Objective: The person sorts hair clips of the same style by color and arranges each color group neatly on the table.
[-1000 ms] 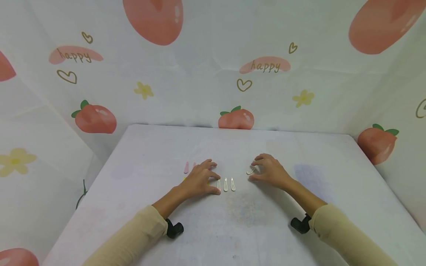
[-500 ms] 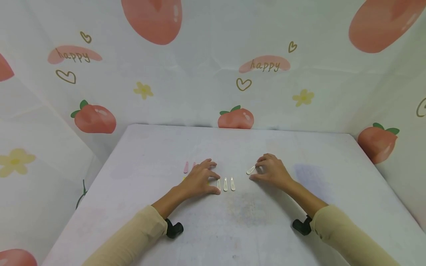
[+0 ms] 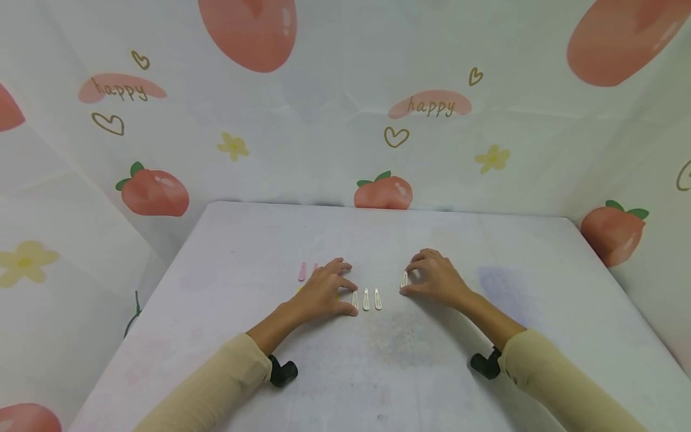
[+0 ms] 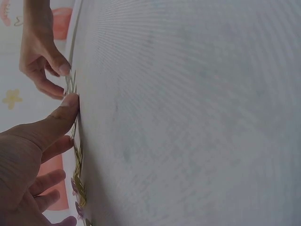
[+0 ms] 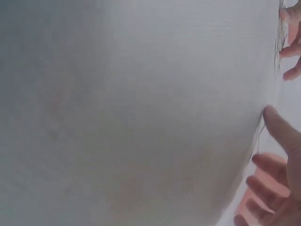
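Observation:
In the head view, several snap hair clips lie on the table. My left hand (image 3: pixel 323 292) has thumb and index finger at the two ends of a white hair clip (image 3: pixel 354 299), pinching it against the tabletop. Just right of it lie two more white hair clips (image 3: pixel 372 299), side by side and upright in view. Further right, my right hand (image 3: pixel 438 279) pinches another white hair clip (image 3: pixel 403 279) end to end between thumb and index finger; the right wrist view shows this clip (image 5: pixel 260 136) edge-on. Pink hair clips (image 3: pixel 302 272) and bits of yellow ones are partly hidden behind my left hand.
The white table (image 3: pixel 345 372) has a bluish stain (image 3: pixel 504 291) right of my right hand. Behind it hangs a white cloth (image 3: pixel 324 120) printed with peaches, hearts and flowers. Each wrist carries a black camera mount (image 3: pixel 283 372).
The right-hand clip has turned from slanting to nearly upright, and my right thumb and index finger now span its ends. My left hand and the row of white clips have stayed put.

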Demonstrator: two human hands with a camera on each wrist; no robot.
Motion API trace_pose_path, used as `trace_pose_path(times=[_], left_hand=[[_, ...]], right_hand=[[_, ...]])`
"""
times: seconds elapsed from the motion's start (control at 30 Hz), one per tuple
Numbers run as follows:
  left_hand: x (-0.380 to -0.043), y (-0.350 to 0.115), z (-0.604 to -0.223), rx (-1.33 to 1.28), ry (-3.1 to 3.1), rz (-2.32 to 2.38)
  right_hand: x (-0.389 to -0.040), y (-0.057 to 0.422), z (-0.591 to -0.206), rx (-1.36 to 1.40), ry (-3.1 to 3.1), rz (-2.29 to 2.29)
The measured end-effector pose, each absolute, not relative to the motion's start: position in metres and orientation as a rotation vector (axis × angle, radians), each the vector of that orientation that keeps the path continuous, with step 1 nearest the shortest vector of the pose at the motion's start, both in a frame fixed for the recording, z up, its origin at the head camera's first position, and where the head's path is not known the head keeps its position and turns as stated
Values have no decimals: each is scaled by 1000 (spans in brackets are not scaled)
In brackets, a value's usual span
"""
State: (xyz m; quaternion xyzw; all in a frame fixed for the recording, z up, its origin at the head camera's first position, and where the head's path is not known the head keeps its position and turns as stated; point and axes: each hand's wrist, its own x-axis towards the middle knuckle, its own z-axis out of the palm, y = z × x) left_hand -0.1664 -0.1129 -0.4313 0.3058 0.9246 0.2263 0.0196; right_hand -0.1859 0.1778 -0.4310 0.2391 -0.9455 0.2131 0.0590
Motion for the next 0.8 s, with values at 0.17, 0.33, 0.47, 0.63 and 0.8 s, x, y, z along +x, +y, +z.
trace_pose_path(times=[0.17, 0.33, 0.47, 0.63, 0.8], left_hand=[[-166, -113, -431, 947, 2872, 705], [-167, -113, -432, 942, 2875, 700], [-167, -112, -432, 948, 2878, 698], [-167, -113, -432, 970, 2879, 701], [-167, -113, -432, 969, 2876, 707]], right_hand=[[-178, 171, -429, 846, -2893, 676], [-169, 163, -428, 948, -2884, 674], [-166, 159, -428, 985, -2879, 666], [-164, 157, -428, 976, -2900, 702], [-164, 156, -426, 974, -2915, 714]])
